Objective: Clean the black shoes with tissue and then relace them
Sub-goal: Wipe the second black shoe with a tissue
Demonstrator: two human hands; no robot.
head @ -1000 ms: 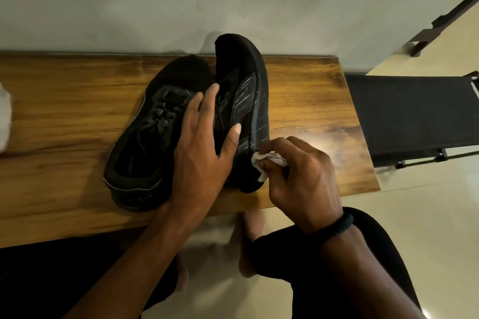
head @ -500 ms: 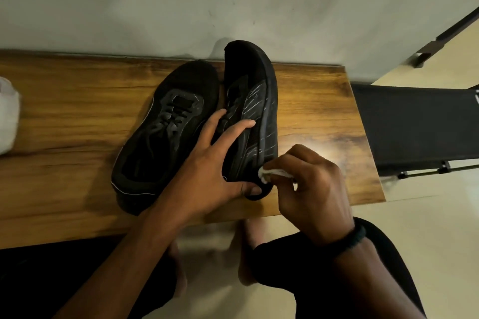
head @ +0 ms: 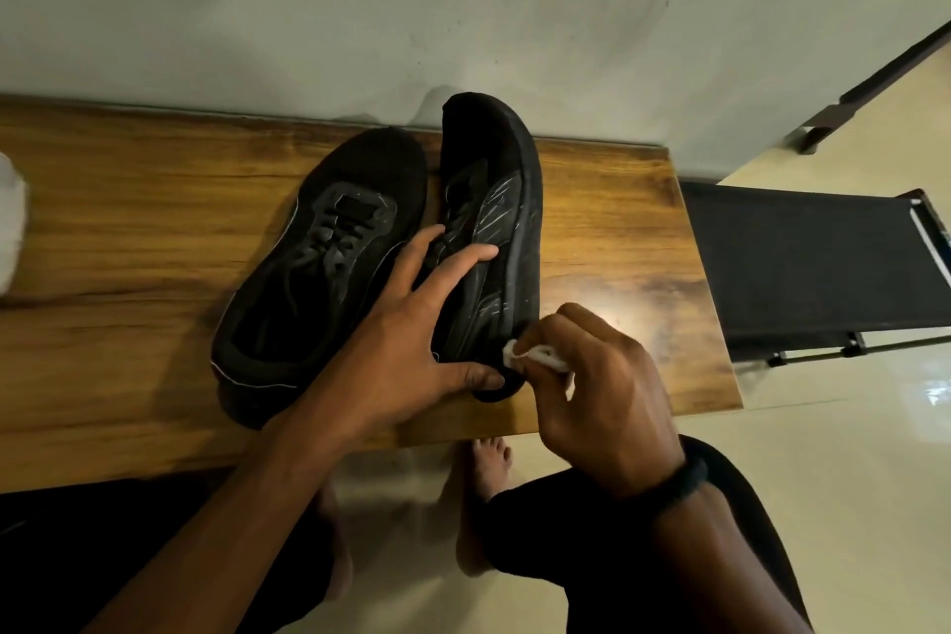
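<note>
Tissue [head: 538,356] mostly hidden, tilted shoe [head: 494,180] partly covered

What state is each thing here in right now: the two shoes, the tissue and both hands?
Tilted shoe: tipped on its side on the table, held.
Flat shoe: upright on its sole, laced, not held.
Tissue: crumpled, pressed against the tilted shoe's heel.
Left hand: holds the tilted shoe, fingers spread over its upper, thumb at the heel.
Right hand: pinches the tissue.
</note>
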